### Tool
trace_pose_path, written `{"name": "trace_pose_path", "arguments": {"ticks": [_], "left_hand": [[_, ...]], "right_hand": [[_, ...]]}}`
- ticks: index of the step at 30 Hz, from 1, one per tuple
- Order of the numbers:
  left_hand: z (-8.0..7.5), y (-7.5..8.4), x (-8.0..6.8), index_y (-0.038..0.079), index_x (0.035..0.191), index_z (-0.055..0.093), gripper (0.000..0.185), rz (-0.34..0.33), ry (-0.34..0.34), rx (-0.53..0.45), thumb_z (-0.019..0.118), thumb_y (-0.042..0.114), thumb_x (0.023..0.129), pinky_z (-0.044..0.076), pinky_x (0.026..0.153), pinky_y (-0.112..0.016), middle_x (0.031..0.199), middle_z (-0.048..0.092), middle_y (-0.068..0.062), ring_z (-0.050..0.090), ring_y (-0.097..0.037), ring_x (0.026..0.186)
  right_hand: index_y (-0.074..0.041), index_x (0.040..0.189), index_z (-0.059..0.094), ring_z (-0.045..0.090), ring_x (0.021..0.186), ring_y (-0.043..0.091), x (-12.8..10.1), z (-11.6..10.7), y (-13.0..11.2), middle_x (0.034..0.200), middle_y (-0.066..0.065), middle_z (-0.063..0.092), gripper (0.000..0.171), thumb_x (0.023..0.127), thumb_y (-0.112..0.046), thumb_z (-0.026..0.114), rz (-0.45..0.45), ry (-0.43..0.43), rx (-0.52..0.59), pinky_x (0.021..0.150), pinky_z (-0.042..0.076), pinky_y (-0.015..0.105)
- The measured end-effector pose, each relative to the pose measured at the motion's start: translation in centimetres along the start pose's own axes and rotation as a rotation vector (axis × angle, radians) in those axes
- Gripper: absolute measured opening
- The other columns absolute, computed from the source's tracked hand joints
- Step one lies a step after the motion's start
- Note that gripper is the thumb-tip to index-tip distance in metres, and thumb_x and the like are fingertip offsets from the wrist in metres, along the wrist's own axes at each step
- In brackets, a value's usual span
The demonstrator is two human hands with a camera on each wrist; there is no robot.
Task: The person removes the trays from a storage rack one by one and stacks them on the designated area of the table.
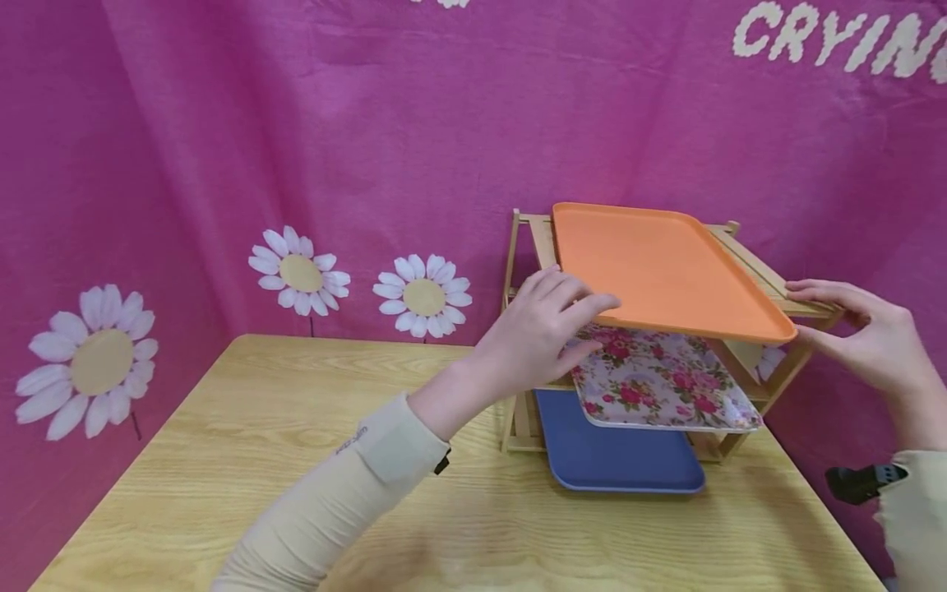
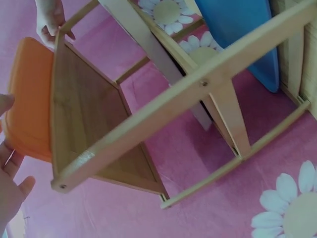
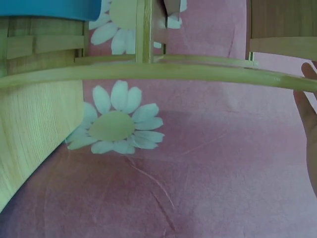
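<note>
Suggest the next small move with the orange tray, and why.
Probably ease the orange tray slightly farther onto the rack: its front overhangs the top shelf, while the left hand is at its left front edge and the right hand near its right front corner.

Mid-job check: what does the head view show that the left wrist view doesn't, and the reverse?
Only the head view: the pink floral print on the white rectangular tray, and the white lettering on the magenta fabric backdrop.

Only the left wrist view: the underside of the top shelf of the light wooden rack, and small round screw heads on its side frame.

Both: the rack, the orange rectangular tray, the blue rectangular tray, white-petalled daisies, left hand and right hand.
</note>
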State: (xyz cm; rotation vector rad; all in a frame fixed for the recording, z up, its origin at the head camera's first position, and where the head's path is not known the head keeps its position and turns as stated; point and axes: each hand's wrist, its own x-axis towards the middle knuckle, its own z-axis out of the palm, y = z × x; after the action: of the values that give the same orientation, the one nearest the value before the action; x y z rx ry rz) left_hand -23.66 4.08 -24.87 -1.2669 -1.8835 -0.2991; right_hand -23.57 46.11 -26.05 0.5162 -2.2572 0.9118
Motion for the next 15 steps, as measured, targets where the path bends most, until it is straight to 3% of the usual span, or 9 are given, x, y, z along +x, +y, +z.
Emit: {"name": "trace_pose_path", "arguments": {"ticks": [6, 15], "left_hand": [[-0.4, -1.1, -0.3, 0.015, 0.114, 0.061, 0.034, -0.018, 0.070, 0.088, 0.073, 0.022, 0.083, 0.039, 0.092, -0.032, 0.094, 0.057, 0.000, 0.051, -0.018, 0.093], [-1.5, -2.6, -2.0, 0.015, 0.103, 0.064, 0.024, -0.015, 0.177, 0.085, 0.073, 0.011, 0.081, 0.041, 0.090, -0.035, 0.089, 0.057, 0.000, 0.052, -0.020, 0.093]], "right_hand": [[0.009, 0.101, 0.066, 0.057, 0.101, -0.002, 0.4, 0.7, 0.0, 0.107, -0.014, 0.067, 0.037, 0.067, 0.014, 0.077, 0.009, 0.098, 0.014, 0.078, 0.042, 0.004], [0.009, 0.101, 0.066, 0.056, 0.096, -0.006, 0.4, 1.4, -0.2, 0.102, -0.024, 0.064, 0.033, 0.070, 0.011, 0.076, 0.054, 0.150, -0.010, 0.074, 0.041, 0.002]]}}
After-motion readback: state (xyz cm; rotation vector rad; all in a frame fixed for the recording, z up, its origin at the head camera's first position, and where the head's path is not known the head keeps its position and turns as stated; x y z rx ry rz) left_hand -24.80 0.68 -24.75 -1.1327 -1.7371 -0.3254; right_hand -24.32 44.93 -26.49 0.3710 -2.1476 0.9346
